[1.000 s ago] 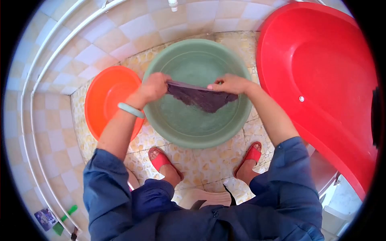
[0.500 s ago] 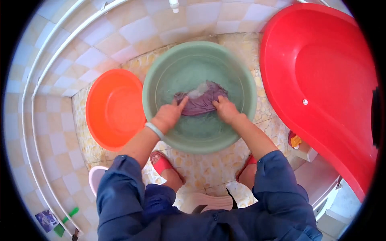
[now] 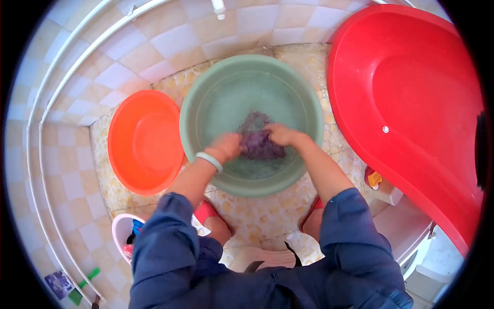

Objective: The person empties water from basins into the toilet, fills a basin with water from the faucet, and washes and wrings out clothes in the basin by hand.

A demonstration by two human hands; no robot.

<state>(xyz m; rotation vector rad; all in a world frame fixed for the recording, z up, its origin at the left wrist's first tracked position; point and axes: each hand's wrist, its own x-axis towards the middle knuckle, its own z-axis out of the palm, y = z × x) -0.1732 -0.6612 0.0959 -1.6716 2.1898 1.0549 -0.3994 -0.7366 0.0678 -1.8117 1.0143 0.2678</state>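
A wet purple cloth (image 3: 263,146) is bunched in the water of a large green basin (image 3: 191,92). My left hand (image 3: 226,146), slightly blurred, has its fingers closed on the cloth's left side; a pale bangle (image 3: 210,161) circles that wrist. At the cloth's upper right edge, my right hand (image 3: 281,134) pinches the fabric. Part of the cloth spreads under the surface beyond my hands. Its exact kind does not show.
An orange basin (image 3: 145,141) stands against the green one on the left. A big red tub (image 3: 411,92) leans in at the right. Below left is a pink-white bucket (image 3: 121,229) with coloured items. My feet in red slippers (image 3: 207,211) flank the green basin's near side.
The cloth has gone from stretched between my hands to bunched and lower in the water. My hands have come closer together. More of the bucket shows at left.
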